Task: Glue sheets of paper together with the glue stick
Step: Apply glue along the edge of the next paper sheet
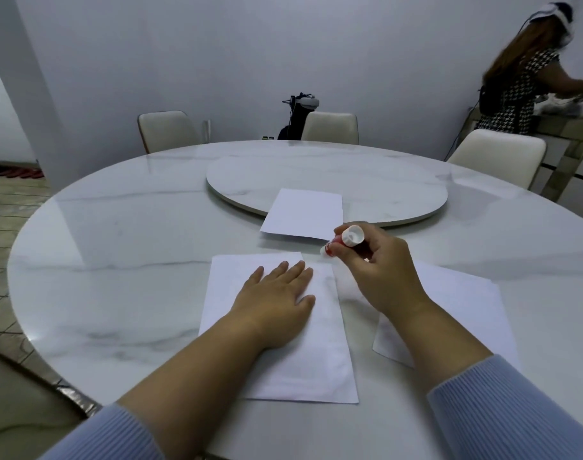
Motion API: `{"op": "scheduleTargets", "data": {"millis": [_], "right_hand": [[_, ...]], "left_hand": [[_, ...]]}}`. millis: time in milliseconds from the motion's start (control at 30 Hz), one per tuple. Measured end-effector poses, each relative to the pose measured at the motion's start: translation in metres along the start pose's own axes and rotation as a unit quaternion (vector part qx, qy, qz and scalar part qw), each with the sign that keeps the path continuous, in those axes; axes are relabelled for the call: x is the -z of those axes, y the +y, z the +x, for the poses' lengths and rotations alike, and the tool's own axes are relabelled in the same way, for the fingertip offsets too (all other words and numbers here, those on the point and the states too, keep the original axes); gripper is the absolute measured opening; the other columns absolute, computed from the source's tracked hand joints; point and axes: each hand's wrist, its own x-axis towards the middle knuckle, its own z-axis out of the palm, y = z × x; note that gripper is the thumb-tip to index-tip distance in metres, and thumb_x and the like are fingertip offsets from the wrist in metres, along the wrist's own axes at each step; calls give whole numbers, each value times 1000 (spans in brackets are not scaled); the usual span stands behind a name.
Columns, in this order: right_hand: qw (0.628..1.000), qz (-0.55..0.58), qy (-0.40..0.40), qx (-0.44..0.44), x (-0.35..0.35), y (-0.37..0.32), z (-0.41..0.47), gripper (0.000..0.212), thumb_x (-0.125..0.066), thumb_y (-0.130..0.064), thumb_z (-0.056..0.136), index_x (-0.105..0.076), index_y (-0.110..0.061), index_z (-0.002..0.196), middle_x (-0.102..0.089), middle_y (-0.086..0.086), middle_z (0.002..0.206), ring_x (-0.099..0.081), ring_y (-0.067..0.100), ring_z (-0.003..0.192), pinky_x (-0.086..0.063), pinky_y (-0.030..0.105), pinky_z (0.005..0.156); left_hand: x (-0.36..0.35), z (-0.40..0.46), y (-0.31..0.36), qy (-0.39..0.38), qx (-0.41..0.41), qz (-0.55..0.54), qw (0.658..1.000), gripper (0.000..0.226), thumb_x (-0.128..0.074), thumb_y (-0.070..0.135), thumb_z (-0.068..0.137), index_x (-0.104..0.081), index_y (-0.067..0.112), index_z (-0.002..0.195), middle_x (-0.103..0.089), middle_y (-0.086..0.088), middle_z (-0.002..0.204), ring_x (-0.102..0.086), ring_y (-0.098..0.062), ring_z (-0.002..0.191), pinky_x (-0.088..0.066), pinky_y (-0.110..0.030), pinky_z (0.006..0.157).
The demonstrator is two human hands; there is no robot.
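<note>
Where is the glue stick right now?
The glue stick is in the right hand, just right of centre in the head view, its tip down at the top right corner of the nearest paper.

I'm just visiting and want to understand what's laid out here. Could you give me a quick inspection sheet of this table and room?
Surface: round marble table with a turntable in the middle.
Job's things: near sheet flat in front; far sheet partly on the turntable; right sheet under the right forearm; glue stick, tip down at the near sheet's far corner.
Clutter: nothing seen.
Hands: left hand flat on the near sheet; right hand grips the glue stick.
Cables: some by the dark device at the wall.
Surroundings: three chairs; another person at a counter.
</note>
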Motion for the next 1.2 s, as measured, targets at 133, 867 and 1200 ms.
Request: {"op": "scheduleTargets", "data": {"millis": [133, 867, 1200], "right_hand": [[997, -37, -67, -27, -5, 2, -2, 5, -69, -13, 82, -65, -16, 82, -73, 8, 79, -67, 21, 78, -50, 30, 74], [864, 209, -441, -122, 26, -30, -14, 16, -68, -13, 55, -73, -5, 67, -67, 19, 63, -52, 17, 37, -42, 17, 38], [855, 462, 156, -176, 40, -4, 9, 28, -48, -9, 87, -60, -13, 62, -57, -1, 56, -50, 12, 49, -29, 15, 37]], "left_hand": [[-1, 1, 0, -1, 2, 1, 1000, 56, -19, 42, 98, -4, 32, 151, 3, 13, 160, 5, -7, 147, 6, -35, 119], [2, -1, 0, -17, -4, 4, 1000, 55, -18, 41, 99, -3, 32, 151, 3, 13, 160, 5, -6, 147, 5, -35, 119], [44, -12, 6, -81, -70, -45, 993, 54, -38, 27, 99, -17, 35, 148, -3, 14, 160, 3, -6, 146, -3, -31, 119]]}}
